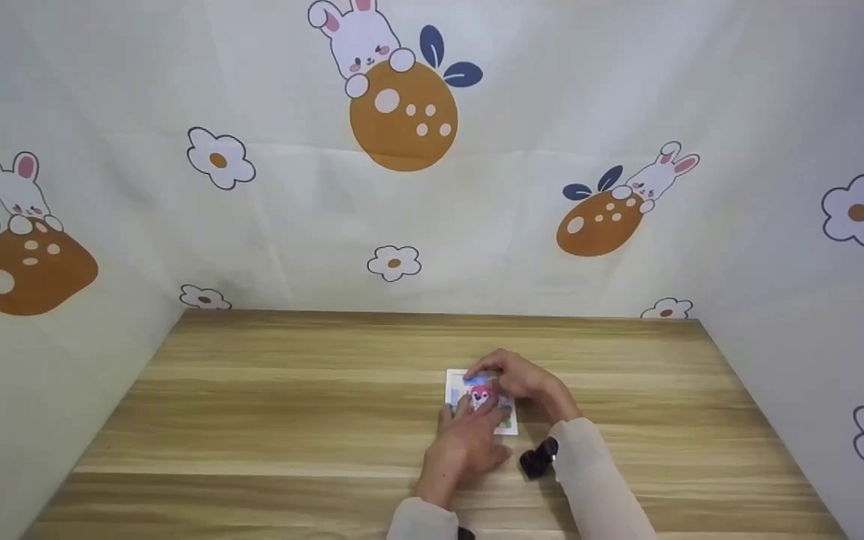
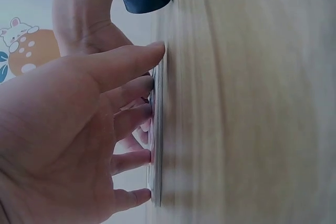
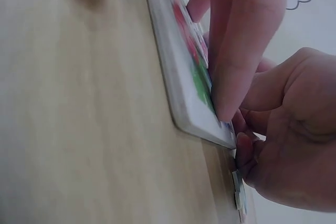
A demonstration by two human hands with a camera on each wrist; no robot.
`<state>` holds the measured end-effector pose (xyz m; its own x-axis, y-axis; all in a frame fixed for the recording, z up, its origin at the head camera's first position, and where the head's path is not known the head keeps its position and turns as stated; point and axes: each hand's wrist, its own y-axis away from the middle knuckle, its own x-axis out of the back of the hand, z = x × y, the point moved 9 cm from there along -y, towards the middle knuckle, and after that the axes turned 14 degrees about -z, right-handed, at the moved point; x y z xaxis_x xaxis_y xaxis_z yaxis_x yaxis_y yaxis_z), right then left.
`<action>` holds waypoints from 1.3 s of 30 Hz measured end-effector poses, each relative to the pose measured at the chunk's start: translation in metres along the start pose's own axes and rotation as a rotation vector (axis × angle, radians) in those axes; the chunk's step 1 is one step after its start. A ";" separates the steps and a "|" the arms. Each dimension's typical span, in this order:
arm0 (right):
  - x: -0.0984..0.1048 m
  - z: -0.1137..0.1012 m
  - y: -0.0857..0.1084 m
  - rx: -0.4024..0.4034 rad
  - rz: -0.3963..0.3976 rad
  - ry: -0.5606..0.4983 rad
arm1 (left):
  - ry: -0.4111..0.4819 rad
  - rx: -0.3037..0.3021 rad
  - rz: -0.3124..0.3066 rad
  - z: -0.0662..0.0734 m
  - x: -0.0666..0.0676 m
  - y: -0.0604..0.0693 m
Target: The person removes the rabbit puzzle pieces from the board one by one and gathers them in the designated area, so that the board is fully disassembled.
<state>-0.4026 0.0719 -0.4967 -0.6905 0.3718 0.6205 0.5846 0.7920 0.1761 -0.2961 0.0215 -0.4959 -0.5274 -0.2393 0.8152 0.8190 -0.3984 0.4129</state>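
Note:
A small white-bordered picture board point(image 1: 507, 429), apparently a jigsaw puzzle, lies flat on the table with a pink animal printed on it. My left hand point(image 1: 466, 442) is spread across its near part, fingers nearly straight and fingertips touching the picture. In the left wrist view those fingertips point(image 2: 139, 196) meet the board's face, with the thumb by its edge. My right hand point(image 1: 518, 375) bends over the far right part of the board. Seen from the right wrist, some right-hand fingers point(image 3: 245, 153) are curled by a board corner; whether they pinch anything is hidden.
The board rests on a wood-grain table point(image 1: 267, 420). A cloth backdrop point(image 1: 289, 225) with rabbits and flowers stands around the back and sides. A black wrist device point(image 1: 538, 459) sits at the right sleeve. Beyond the board corner appears a small flat thing point(image 3: 238, 192), kind unclear.

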 end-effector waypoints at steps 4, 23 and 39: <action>0.002 0.002 -0.001 -0.051 0.003 -0.028 | 0.009 -0.001 -0.005 0.000 0.001 -0.002; 0.000 0.005 -0.003 -0.085 -0.060 -0.139 | -0.042 0.055 -0.002 0.001 0.001 -0.007; -0.001 0.007 -0.002 -0.146 -0.044 -0.162 | 0.017 0.030 -0.031 0.002 -0.004 -0.006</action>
<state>-0.4065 0.0731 -0.5031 -0.7689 0.4209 0.4813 0.6002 0.7347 0.3163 -0.2986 0.0269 -0.5009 -0.5561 -0.2428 0.7948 0.8086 -0.3789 0.4500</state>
